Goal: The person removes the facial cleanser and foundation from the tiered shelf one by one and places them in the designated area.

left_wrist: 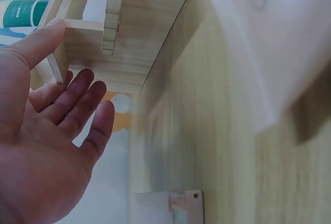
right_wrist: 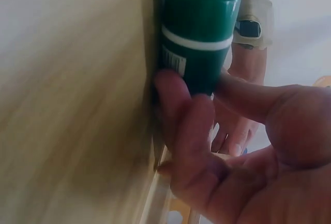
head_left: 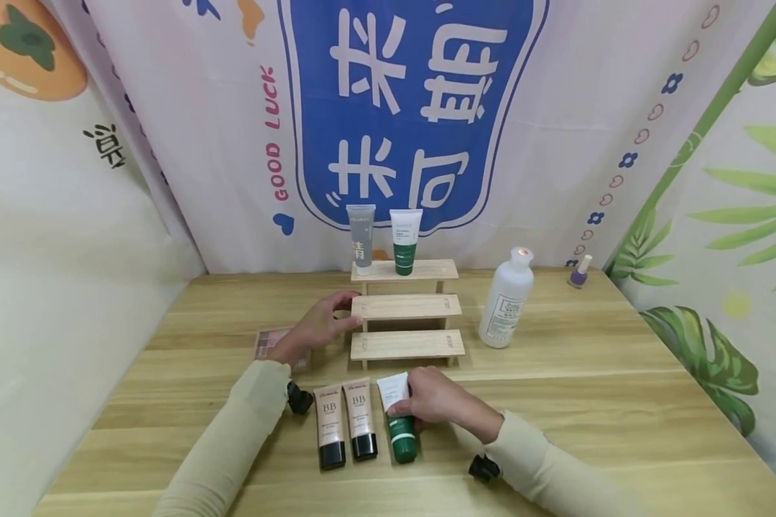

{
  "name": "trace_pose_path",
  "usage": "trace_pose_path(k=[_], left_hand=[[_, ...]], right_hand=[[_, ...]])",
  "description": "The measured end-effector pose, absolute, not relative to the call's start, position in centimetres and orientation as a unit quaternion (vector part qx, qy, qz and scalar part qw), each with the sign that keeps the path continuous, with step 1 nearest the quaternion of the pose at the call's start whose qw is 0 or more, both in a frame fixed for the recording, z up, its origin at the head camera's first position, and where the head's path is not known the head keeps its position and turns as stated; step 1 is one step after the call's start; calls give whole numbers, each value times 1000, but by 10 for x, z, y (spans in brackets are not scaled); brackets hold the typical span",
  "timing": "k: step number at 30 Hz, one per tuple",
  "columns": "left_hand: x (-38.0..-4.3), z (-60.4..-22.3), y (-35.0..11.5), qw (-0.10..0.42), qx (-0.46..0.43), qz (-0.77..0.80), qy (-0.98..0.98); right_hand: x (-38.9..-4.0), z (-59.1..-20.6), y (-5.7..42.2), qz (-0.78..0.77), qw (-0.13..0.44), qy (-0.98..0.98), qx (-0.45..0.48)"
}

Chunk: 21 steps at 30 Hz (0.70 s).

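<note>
My right hand (head_left: 441, 396) grips a white and green squeeze tube (head_left: 402, 431) close over the table, thumb on one side and fingers round the other. In the right wrist view its green cap (right_wrist: 200, 14) points toward the camera. My left hand (head_left: 320, 324) holds the left end of the three-step wooden stand (head_left: 406, 345) at the middle step; in the left wrist view the thumb lies on one side of the board and the fingers on the other. To the left of the held tube lie two beige BB cream tubes (head_left: 330, 425) with black caps.
On the stand's top step are a grey tube (head_left: 362, 240) and another white and green tube (head_left: 405, 242). A makeup palette (head_left: 270, 340) lies partly under the left forearm. Right of the stand are a white bottle (head_left: 507, 305) and a purple nail polish (head_left: 579, 273).
</note>
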<state>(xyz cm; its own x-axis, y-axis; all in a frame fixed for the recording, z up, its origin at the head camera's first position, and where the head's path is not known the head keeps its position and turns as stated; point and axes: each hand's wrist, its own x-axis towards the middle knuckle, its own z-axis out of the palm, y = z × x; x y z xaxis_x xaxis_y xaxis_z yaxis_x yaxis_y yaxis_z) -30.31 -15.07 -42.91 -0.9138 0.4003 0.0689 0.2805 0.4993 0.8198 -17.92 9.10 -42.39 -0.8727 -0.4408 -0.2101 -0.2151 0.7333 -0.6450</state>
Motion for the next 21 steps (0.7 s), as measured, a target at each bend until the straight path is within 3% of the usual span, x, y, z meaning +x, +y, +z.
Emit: trace_pose_path(k=[21], left_hand=[[-306,-431,-150,70,191,457,866]], right_hand=[[-186,-423,89,-330,200,908,-165]])
